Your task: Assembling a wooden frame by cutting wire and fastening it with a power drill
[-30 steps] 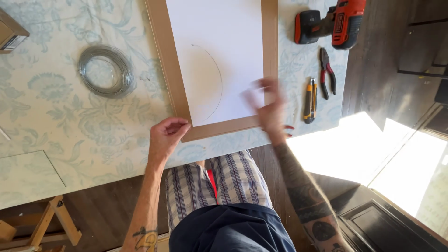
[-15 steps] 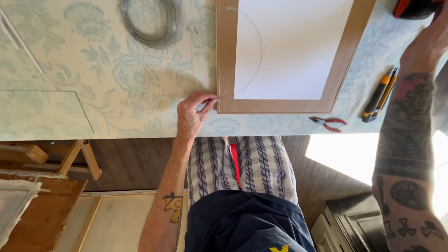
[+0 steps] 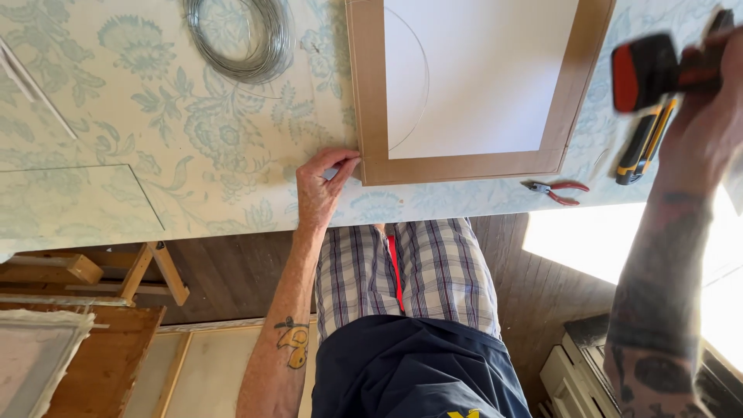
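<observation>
Your right hand (image 3: 708, 116) now has the drill (image 3: 658, 66) up off the bench (image 3: 155, 155); a second ago the drill lay on the far right and that hand was at the frame's near edge, then reaching out. Its grip is closed around the drill's body, which shows blurred, so it is on the move above the bench's right end. Your left hand (image 3: 321, 190) has kept its place at the near left corner of the frame (image 3: 457, 166), fingertips pinched on a small pale piece right at that corner; what the piece is I cannot tell. So the frame is pinned at one corner and the tool is in hand.

The frame lies flat with its white panel (image 3: 480, 77) face up, its near rail close to the bench's front edge, with only a narrow strip of patterned cloth between. The pliers (image 3: 556, 190) lie just beside the near right corner, and a yellow-and-black tool (image 3: 638, 151) lies right under the drill. To the left the bench is open up to the wire coil (image 3: 240, 39), well apart from your left hand.
</observation>
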